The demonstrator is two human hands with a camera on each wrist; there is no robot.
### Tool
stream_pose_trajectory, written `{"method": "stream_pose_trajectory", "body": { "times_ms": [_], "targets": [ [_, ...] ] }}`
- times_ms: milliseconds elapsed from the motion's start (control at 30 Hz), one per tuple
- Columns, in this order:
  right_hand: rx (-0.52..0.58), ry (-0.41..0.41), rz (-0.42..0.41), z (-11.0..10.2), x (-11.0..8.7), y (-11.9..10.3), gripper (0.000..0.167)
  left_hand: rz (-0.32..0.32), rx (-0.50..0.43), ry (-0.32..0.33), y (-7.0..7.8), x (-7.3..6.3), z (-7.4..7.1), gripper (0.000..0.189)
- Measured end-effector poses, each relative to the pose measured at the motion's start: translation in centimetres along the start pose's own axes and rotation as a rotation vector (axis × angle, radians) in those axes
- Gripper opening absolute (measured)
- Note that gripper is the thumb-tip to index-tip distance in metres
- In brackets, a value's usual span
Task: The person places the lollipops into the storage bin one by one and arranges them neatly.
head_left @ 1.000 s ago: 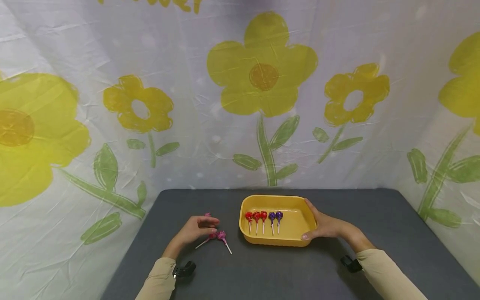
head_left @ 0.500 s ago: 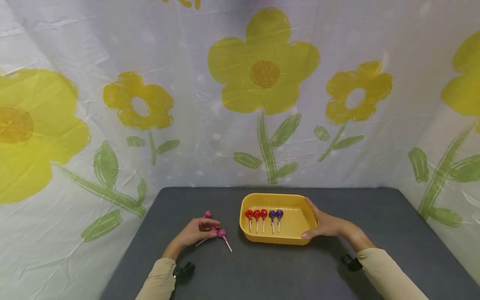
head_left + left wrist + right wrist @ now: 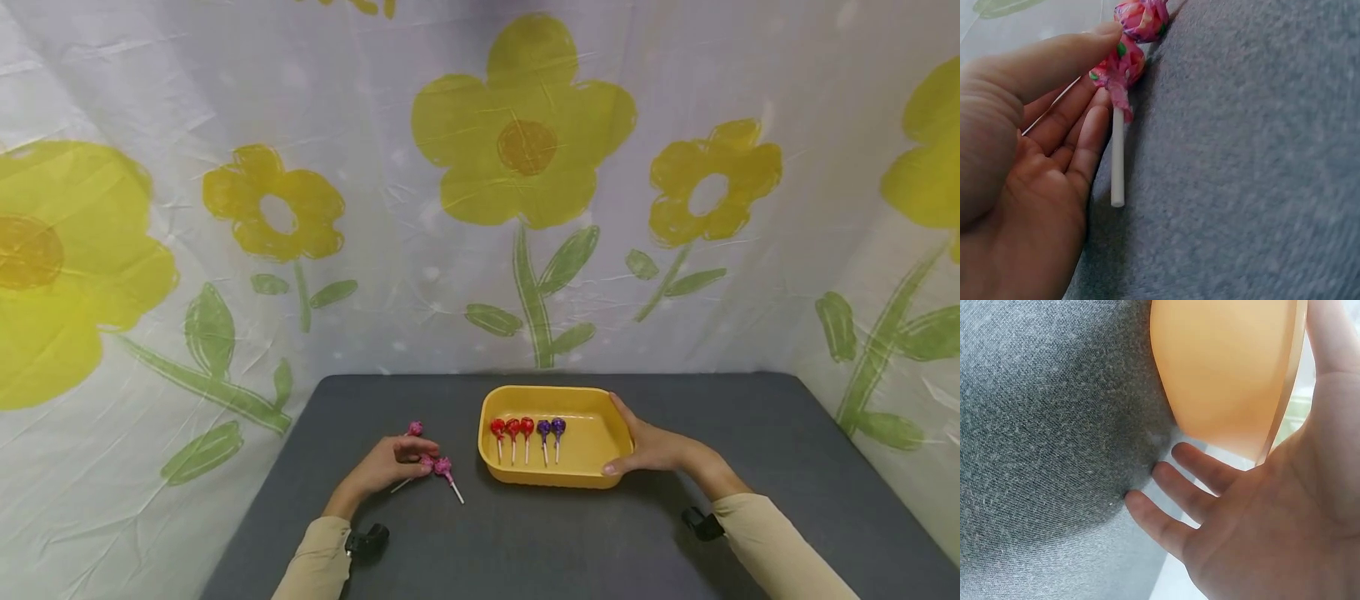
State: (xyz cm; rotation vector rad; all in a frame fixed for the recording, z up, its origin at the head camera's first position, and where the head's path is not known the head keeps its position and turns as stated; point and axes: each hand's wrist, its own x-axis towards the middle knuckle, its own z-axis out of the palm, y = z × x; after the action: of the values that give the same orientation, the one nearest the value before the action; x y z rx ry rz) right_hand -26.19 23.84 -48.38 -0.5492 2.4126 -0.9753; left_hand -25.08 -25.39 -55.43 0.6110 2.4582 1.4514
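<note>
At the left of the head view my left hand (image 3: 381,467) pinches a pink-wrapped lollipop (image 3: 1119,94) by its head, thumb on the near side and fingers behind. Its white stick points back toward the wrist, low over the table. Another pink lollipop (image 3: 443,467) lies just right of the fingertips, and a third pink lollipop (image 3: 416,428) shows beyond the hand. With thumb and fingers spread, my right hand (image 3: 656,450) grips the right end of a yellow tray (image 3: 592,454). Inside stand out three red lollipops (image 3: 513,428) and two purple lollipops (image 3: 551,429), lying in a row.
The dark grey table (image 3: 540,542) carries the tray and lollipops. A white curtain (image 3: 420,333) with yellow flowers hangs behind the table and along both sides. A black strap device (image 3: 367,540) sits at the left wrist, a similar black device (image 3: 702,525) at the right.
My left thumb and fingers have come down and closed on the middle pink lollipop's head. The far pink lollipop shows more fully. The right hand and tray stay in place.
</note>
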Motion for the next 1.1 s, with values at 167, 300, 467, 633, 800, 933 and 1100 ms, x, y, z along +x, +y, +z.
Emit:
{"method": "stream_pose_trajectory", "body": {
  "times_ms": [167, 300, 467, 633, 800, 933, 1100],
  "targets": [
    [-0.006, -0.002, -0.006, -0.01, 0.02, -0.06, 0.136, -0.01, -0.006, -0.01, -0.17, -0.06, -0.17, 0.039],
    [-0.005, -0.001, -0.004, 0.03, 0.02, -0.07, 0.136, -0.018, -0.005, -0.014, -0.17, -0.08, -0.17, 0.037],
    [-0.015, 0.005, 0.009, 0.0, 0.01, -0.14, 0.136, -0.016, 0.011, -0.013, 0.04, 0.03, -0.23, 0.035],
    [-0.02, 0.007, -0.001, -0.12, -0.06, -0.3, 0.136, -0.031, 0.023, -0.006, 0.4, 0.09, -0.12, 0.032],
    [-0.023, 0.01, -0.01, -0.19, -0.07, -0.26, 0.136, -0.009, 0.063, 0.023, 0.71, 0.09, 0.03, 0.026],
    [-0.03, 0.014, -0.008, -0.16, 0.01, -0.08, 0.136, 0.004, 0.064, 0.043, 0.71, 0.14, 0.11, 0.024],
    [-0.025, 0.011, -0.001, -0.1, 0.03, 0.05, 0.136, -0.009, 0.081, 0.034, 0.6, 0.3, 0.04, 0.024]
  ]
}}
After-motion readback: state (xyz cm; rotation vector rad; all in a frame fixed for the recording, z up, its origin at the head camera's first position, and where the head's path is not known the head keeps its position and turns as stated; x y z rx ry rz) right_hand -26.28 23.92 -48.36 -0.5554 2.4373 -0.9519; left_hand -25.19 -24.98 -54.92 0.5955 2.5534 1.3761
